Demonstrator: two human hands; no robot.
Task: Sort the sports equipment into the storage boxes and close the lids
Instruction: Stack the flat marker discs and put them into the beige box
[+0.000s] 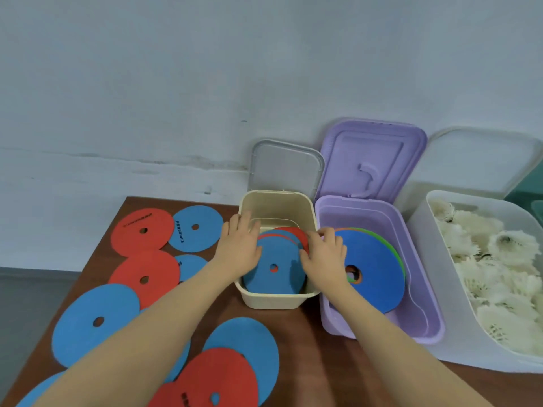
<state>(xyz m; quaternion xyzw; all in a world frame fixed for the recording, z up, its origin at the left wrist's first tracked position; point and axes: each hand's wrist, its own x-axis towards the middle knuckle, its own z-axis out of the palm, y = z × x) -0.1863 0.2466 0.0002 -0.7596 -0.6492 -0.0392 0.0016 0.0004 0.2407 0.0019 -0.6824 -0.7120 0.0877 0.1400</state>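
While my left hand (239, 248) is resting flat on the stack of discs (274, 268) in the beige box (276, 299), its fingers are lying nearly straight over the stack's left edge. My right hand (323, 255) is curling its fingers (311, 240) round the stack's right edge, seemingly pinching a red disc, though the blur is hiding the exact grip. The stack is sitting tilted inside the box, blue disc on top. Just beside it, the purple box (379, 333) is holding larger discs (373, 271), its lid (373, 160) standing open. The white bin (458, 345) of shuttlecocks (499, 274) is sitting at the far right. Loose red and blue discs (97, 321) are lying across the bench (305, 342) to the left.
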